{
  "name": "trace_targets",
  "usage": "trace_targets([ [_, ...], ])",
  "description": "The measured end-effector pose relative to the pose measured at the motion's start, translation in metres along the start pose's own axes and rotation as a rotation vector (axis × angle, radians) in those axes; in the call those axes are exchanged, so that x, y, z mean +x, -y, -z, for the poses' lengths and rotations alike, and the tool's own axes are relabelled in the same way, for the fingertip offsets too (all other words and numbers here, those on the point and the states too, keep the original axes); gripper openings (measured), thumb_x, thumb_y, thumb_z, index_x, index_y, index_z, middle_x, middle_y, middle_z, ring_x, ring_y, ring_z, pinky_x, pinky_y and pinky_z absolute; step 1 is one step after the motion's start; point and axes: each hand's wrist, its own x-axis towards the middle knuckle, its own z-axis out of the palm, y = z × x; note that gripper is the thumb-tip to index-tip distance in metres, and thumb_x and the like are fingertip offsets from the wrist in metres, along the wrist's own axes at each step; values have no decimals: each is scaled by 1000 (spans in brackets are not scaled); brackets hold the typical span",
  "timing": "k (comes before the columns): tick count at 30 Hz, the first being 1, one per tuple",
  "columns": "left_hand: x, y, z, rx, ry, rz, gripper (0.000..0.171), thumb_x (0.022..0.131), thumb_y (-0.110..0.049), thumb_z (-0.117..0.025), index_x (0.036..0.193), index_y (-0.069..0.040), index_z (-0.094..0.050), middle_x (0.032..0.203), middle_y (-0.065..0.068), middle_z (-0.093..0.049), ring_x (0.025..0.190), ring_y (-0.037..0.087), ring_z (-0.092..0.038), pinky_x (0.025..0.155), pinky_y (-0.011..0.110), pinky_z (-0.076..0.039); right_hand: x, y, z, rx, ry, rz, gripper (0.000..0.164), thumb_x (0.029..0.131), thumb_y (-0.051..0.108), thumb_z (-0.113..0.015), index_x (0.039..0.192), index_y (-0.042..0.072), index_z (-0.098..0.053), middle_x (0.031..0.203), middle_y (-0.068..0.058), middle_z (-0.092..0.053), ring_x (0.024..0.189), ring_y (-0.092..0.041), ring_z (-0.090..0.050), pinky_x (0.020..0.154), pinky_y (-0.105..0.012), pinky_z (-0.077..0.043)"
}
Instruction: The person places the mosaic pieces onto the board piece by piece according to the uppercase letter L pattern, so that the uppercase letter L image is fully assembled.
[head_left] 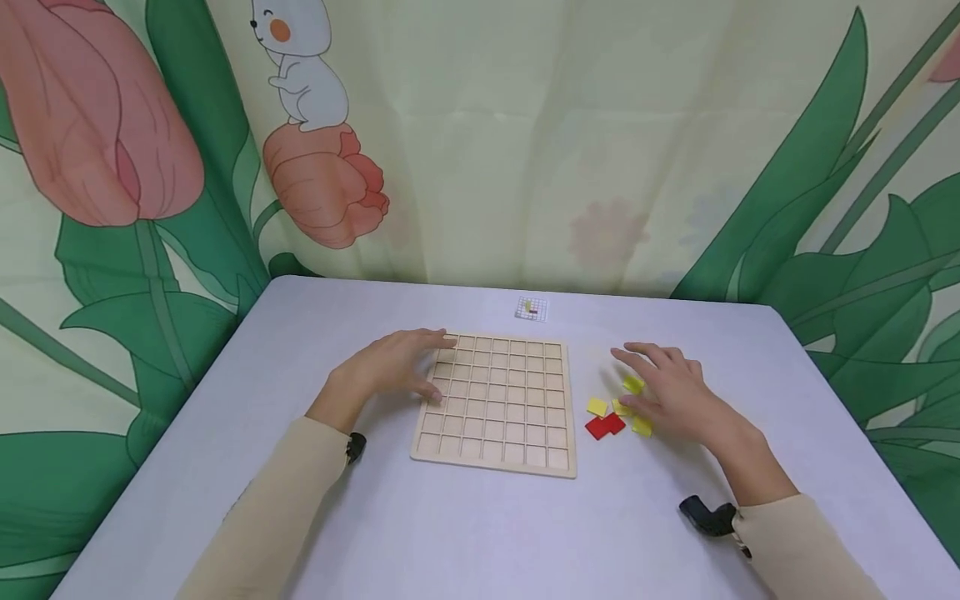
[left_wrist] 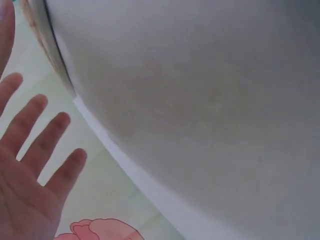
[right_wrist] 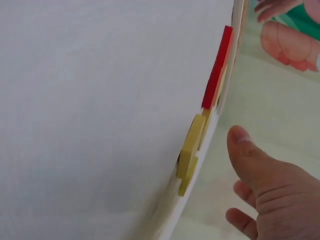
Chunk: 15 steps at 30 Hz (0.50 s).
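Note:
A square wooden grid board (head_left: 495, 472) lies on the white table, its cells bare. At its left edge is my left hand (head_left: 393, 362), thumb and fingertips right by the rim; the left wrist view shows its fingers (left_wrist: 52, 132) spread and straight. Right of the board lie red tiles (head_left: 604, 426) and several yellow tiles (head_left: 597, 407) in a loose cluster. Over the cluster's right side hovers my right hand (head_left: 678, 396), its fingers loosely bent and partly hiding the yellow tiles. In the right wrist view its thumb (right_wrist: 250, 155) is apart from the tiles, with nothing held.
A small card with a printed grid (head_left: 531, 309) lies near the table's far edge, behind the board. The white tabletop (head_left: 480, 542) stretches in front of the board. A curtain (head_left: 525, 150) printed with flowers and a white animal hangs behind the table.

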Motion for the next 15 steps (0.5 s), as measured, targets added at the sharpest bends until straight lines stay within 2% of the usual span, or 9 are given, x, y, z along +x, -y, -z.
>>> trace_targets([
  [3,4,-1,-2,-17,33,-7,103,69,-50,-92,157,-27,-43,166,-2,-34,154,24,-31,124,47,-28,-3,-9,4,7,8,-25,71,92,26,-78,154,16,-45,151,-16,-45,132,-46,-39,93,-61,-37],
  [7,4,-1,-2,-51,70,6,111,65,-48,-95,159,-27,-39,168,2,-31,155,27,-29,124,50,-27,-3,-18,6,50,24,-46,68,91,25,-79,151,12,-49,142,-17,-53,129,-43,-45,95,-63,-40],
  [10,1,0,0,-18,102,16,110,65,-48,-95,158,-25,-41,168,9,-29,154,31,-30,124,61,-20,1,-22,5,104,37,-46,64,91,23,-79,147,8,-53,133,-18,-59,124,-42,-49,99,-64,-42],
  [15,-1,1,0,50,156,23,107,66,-51,-93,157,-26,-43,169,11,-24,153,36,-31,121,72,-8,5,-30,3,163,63,-49,58,90,21,-81,139,0,-58,120,-15,-64,115,-36,-56,101,-59,-48],
])
